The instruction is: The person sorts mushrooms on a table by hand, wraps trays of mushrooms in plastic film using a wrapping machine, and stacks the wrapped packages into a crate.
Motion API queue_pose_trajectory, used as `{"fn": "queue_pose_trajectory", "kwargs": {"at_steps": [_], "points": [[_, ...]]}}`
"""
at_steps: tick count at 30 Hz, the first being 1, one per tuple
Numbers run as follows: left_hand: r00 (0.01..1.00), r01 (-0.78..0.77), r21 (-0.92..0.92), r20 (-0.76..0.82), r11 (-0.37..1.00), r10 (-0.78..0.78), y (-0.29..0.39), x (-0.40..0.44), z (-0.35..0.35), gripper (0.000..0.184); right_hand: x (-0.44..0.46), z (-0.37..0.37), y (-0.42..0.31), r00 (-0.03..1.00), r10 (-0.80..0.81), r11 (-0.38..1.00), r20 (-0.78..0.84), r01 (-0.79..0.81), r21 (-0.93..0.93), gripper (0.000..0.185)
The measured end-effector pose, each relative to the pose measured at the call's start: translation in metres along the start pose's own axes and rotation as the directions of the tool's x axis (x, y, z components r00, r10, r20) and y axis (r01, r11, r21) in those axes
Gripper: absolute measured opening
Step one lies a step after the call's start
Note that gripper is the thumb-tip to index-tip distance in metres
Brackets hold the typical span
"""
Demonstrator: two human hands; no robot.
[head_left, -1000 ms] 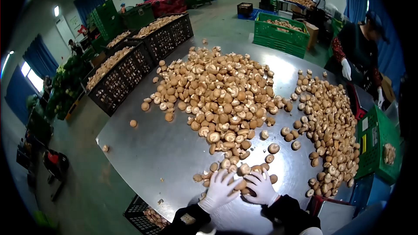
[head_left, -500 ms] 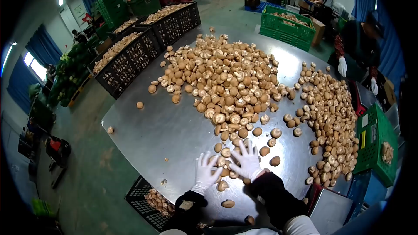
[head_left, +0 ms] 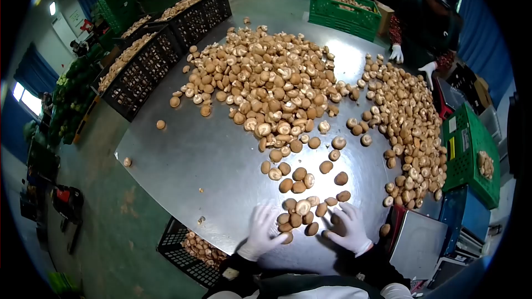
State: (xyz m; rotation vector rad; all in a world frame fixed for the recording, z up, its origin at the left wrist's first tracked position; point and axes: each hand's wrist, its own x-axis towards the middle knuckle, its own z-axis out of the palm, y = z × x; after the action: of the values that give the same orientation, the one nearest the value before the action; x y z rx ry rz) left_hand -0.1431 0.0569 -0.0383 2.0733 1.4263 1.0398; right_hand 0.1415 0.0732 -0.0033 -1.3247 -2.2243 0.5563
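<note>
Both my hands wear white gloves and rest near the front edge of a metal table (head_left: 166, 166). My left hand (head_left: 263, 233) is open, its thumb against a brown mushroom at the left side of a small cluster of mushrooms (head_left: 302, 207). On the cluster's right side, my right hand (head_left: 350, 228) is open too, fingers spread and curved beside the nearest caps. Neither hand grips a mushroom. Beyond the cluster, loose mushrooms lead to a large mushroom heap (head_left: 271, 77). A second mushroom heap (head_left: 413, 127) runs down the table's right side.
Black crates of mushrooms (head_left: 138, 72) line the far left edge; another black crate (head_left: 185, 254) sits below at front left. Green crates stand at the back (head_left: 343, 16) and right (head_left: 471, 155). A co-worker (head_left: 426, 27) in white gloves stands beyond the right heap. A scale-like metal plate (head_left: 418, 243) is at right.
My hands have drawn back toward me and moved apart, with the cluster of mushrooms now between them and closer to the front edge. The view has shifted, and the co-worker's hands have moved.
</note>
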Motion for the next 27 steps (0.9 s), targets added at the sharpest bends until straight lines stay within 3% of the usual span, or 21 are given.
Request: {"fn": "queue_pose_trajectory", "kwargs": {"at_steps": [3, 7, 9, 11, 12, 15, 18, 19, 21, 22, 23, 25, 27], "points": [[0.985, 0.008, 0.193, 0.166, 0.981, -0.041, -0.018, -0.031, -0.029, 0.095, -0.031, -0.011, 0.003, 0.995, 0.097, 0.992, -0.009, -0.097, -0.078, 0.076], [0.947, -0.007, 0.399, 0.296, 0.917, -0.122, -0.021, -0.059, -0.021, 0.106, -0.058, 0.002, 0.000, 0.959, 0.276, 0.925, 0.067, -0.246, -0.290, 0.101], [0.923, -0.008, 0.442, 0.349, 0.897, -0.164, -0.016, -0.057, -0.001, 0.109, -0.066, 0.023, 0.010, 0.956, 0.287, 0.924, 0.060, -0.260, -0.280, 0.110], [0.937, 0.000, 0.417, 0.318, 0.909, -0.146, -0.022, -0.047, 0.015, 0.108, -0.063, 0.042, 0.017, 0.932, 0.362, 0.929, 0.032, -0.357, -0.101, 0.111], [0.952, 0.011, 0.390, 0.278, 0.921, -0.130, -0.026, -0.037, 0.022, 0.109, -0.058, 0.048, 0.019, 0.954, 0.299, 0.942, 0.030, -0.290, -0.171, 0.113], [0.970, 0.003, 0.342, 0.226, 0.940, -0.085, -0.029, -0.004, 0.038, 0.111, -0.035, 0.061, 0.018, 0.984, 0.177, 0.984, 0.007, -0.178, 0.030, 0.109], [0.985, 0.027, 0.022, 0.167, 0.999, -0.030, -0.024, 0.025, 0.050, 0.110, -0.007, 0.069, 0.015, 0.991, 0.125, 0.983, -0.058, -0.115, 0.145, 0.097], [0.985, 0.016, 0.023, 0.170, 1.000, -0.020, -0.024, 0.033, 0.054, 0.110, -0.001, 0.072, 0.016, 0.988, 0.132, 0.984, -0.084, -0.120, 0.130, 0.095], [0.963, -0.095, -0.052, 0.246, 0.994, 0.105, -0.021, 0.048, 0.062, 0.104, 0.007, 0.073, 0.019, 0.973, 0.190, 0.963, -0.132, -0.159, 0.217, 0.089], [0.981, -0.077, -0.209, 0.160, 0.975, 0.112, -0.014, 0.054, 0.071, 0.099, 0.008, 0.078, 0.025, 0.954, 0.208, 0.953, -0.217, -0.147, 0.266, 0.085], [0.988, -0.078, -0.235, 0.109, 0.969, 0.106, -0.006, 0.057, 0.078, 0.092, 0.009, 0.083, 0.029, 0.926, 0.229, 0.940, -0.299, -0.131, 0.314, 0.081], [0.995, -0.060, -0.359, 0.053, 0.931, 0.085, 0.000, 0.066, 0.099, 0.085, 0.009, 0.095, 0.033, 0.837, 0.434, 0.771, -0.334, -0.153, 0.618, 0.070], [0.998, -0.013, -0.421, 0.048, 0.907, 0.037, 0.012, 0.074, 0.121, 0.077, 0.013, 0.095, 0.028, 0.693, 0.623, 0.551, -0.363, -0.060, 0.832, 0.068]]}}
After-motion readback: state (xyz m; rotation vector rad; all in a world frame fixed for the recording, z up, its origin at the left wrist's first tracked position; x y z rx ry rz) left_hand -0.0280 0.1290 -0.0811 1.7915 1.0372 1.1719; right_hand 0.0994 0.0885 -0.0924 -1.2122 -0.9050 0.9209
